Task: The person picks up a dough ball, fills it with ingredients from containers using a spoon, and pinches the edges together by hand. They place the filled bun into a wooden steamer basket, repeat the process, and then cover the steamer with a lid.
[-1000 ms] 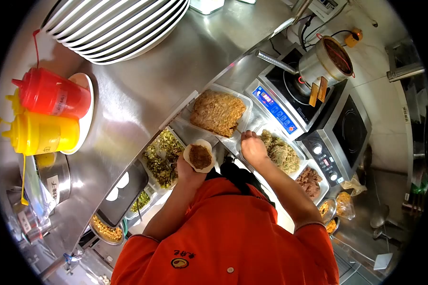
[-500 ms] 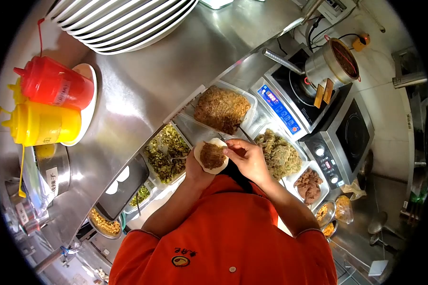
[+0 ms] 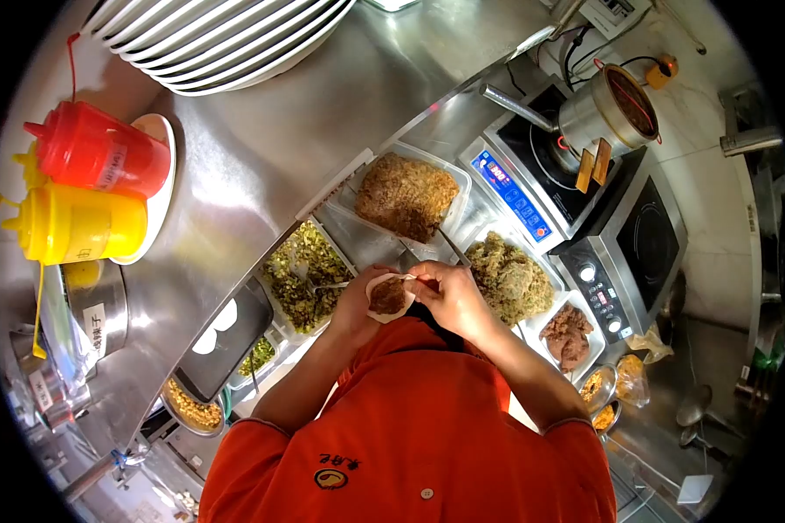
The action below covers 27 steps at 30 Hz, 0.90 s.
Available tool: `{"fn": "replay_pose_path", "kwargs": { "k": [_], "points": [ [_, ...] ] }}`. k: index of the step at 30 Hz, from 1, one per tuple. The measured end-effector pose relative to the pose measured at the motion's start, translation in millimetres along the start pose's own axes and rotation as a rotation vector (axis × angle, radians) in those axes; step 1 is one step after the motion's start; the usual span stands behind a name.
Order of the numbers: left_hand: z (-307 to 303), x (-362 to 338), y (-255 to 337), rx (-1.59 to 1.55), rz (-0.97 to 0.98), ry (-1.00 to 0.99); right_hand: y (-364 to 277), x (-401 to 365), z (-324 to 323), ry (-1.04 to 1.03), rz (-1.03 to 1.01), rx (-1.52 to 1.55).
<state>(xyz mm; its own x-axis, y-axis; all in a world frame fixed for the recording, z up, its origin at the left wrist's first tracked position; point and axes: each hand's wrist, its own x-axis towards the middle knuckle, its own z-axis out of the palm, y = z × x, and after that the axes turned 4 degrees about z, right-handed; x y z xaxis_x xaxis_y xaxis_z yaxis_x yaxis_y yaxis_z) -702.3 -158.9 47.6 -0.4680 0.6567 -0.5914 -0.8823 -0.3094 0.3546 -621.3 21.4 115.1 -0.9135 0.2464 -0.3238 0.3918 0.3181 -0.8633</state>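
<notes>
My left hand [image 3: 356, 303] cups a round, pale dough wrapper [image 3: 381, 315] from beneath and along its left side. A mound of brown minced filling [image 3: 388, 296] lies in the wrapper's middle. My right hand [image 3: 454, 301] pinches the wrapper's right edge between thumb and fingers, and the edge there looks gathered up. Just beyond my hands stands a clear tub of brown crumbly filling [image 3: 407, 196] with a utensil handle in it. Chopped green filling [image 3: 303, 281] fills a tub left of my left hand. Greenish-grey filling [image 3: 509, 283] sits right of my right hand.
Brown meat [image 3: 567, 336] fills a smaller tub at the right. A pot [image 3: 597, 122] stands on an induction cooker [image 3: 515, 199], with another cooker [image 3: 641, 248] beside it. Red [image 3: 105, 152] and yellow [image 3: 83, 224] squeeze bottles and stacked white plates [image 3: 227, 44] occupy the steel shelf.
The wrapper's outline is smaller and its right edge has been drawn up by my right fingers. Both hands have shifted slightly, staying close together.
</notes>
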Motion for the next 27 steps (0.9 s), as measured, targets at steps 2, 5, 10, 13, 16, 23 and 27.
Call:
{"fn": "replay_pose_path", "kwargs": {
  "k": [2,5,10,13,16,23,27],
  "points": [
    [-9.3,4.5,4.6,-0.097,-0.121,-0.063,1.2,-4.9,-2.2,0.039,-0.091,-0.073],
    [-15.7,1.4,6.0,0.154,-0.049,-0.080,1.6,-13.2,1.7,0.095,-0.268,-0.230],
    [18.3,-15.7,22.0,0.171,-0.108,-0.021,1.7,-5.6,-2.5,-0.022,-0.037,-0.039],
    [2.0,-15.5,22.6,0.082,-0.135,-0.079,-4.3,-12.8,-3.9,0.000,-0.094,-0.101],
    [4.5,-13.3,16.1,0.120,-0.123,-0.109,-12.6,-14.4,9.5,0.160,-0.179,0.011],
    [-13.0,-8.8,20.6,0.229,-0.077,-0.189,-12.7,-18.2,1.3,0.093,-0.378,-0.249],
    [16.1,-19.5,26.9,0.295,-0.105,-0.075,-25.3,-13.8,4.5,-0.013,-0.115,-0.180]
  ]
}}
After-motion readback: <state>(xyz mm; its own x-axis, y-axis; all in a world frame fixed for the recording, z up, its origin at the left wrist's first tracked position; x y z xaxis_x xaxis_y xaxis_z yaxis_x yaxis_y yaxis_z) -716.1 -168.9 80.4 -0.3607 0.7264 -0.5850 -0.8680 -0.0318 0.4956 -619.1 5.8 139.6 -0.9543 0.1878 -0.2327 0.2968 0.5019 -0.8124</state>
